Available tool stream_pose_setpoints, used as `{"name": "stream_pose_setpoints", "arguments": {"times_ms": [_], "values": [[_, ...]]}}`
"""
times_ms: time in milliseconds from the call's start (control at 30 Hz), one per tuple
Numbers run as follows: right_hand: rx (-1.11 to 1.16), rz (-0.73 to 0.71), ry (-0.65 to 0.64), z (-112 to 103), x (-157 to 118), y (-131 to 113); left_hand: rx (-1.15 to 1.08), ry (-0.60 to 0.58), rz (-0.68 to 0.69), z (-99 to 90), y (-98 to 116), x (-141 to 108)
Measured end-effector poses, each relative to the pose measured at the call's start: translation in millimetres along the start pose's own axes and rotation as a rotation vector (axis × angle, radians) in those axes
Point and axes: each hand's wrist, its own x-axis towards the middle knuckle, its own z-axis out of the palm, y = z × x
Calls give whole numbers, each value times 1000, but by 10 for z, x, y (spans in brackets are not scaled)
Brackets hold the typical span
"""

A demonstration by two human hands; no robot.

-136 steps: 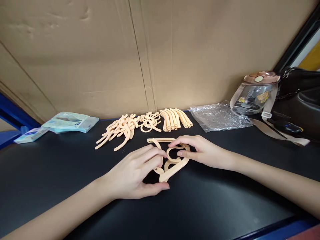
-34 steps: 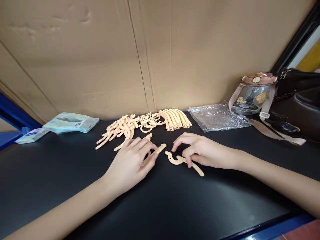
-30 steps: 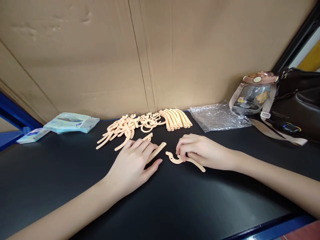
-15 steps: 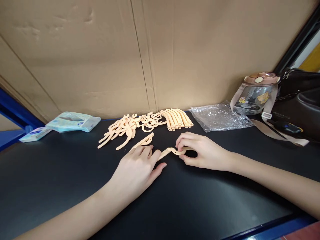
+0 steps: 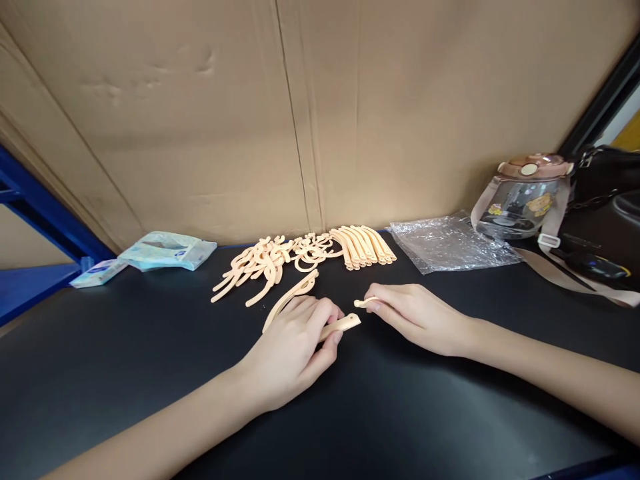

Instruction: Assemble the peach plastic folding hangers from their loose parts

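closed firmly on a pale bar (image 5: 343, 325), our left hand (image 5: 295, 343) grips it between thumb and fingers; the end with the hole sticks out toward our right hand (image 5: 417, 317), and the rest is hidden under our palm. with the right we pinch a small curved piece (image 5: 362, 303) between thumb and forefinger, its knobbed tip pointing left, most of it out of our sight. bar and piece are near each other but apart, and we cannot tell whether either touches the black table (image 5: 380, 413).

just beyond our left knuckles, a curved arm (image 5: 295, 289) lies slanted on the table. farther back, near the cardboard wall (image 5: 200, 147), we have a loose heap of strips (image 5: 271, 275), then a cluster of hooks (image 5: 311, 253), then a tidy row of arms (image 5: 364, 247) lying side by side. right of that row lies a crinkled clear bag (image 5: 445, 247), with a strapped bottle (image 5: 525, 203) upright next to it and a dark handbag (image 5: 610, 220) beyond. well off to the left sits a pale blue packet (image 5: 165, 255) beside a smaller packet (image 5: 100, 273).
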Motion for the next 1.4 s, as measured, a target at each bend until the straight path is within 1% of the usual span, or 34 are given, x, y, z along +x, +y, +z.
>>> {"name": "stream_pose_setpoints", "arguments": {"times_ms": [100, 200, 267, 367, 433, 567, 633, 800, 1000, 1167, 1400], "values": [[64, -58, 11, 1, -9, -8, -34, 1, 60, -13, 1, -5], [90, -88, -17, 3, -28, -31, -31, 1, 88, -11, -8, -1], [48, -133, -23, 14, -37, -49, -22, 1, 85, -5, -13, 4], [-4, -214, 22, 43, -37, -55, -5, 5, 71, -1, -11, 12], [-3, -229, 46, 62, -30, -41, 1, -3, 61, -1, -6, 16], [-9, -246, 49, 86, -32, -11, 2, -10, 61, 1, -10, 18], [-53, -285, 70, 91, -46, -8, 1, -12, 62, 5, -16, 13], [-249, -404, 123, 81, -91, -21, -14, -28, 60, 15, -20, -18], [-404, -426, 79, 44, -126, -39, -29, -42, 61, 10, -9, -10], [-477, -470, 89, 41, -130, -47, -26, -59, 59, -16, 3, 2], [-563, -591, 131, 39, -121, -47, -46, -68, 127, -17, 8, 10]]}}
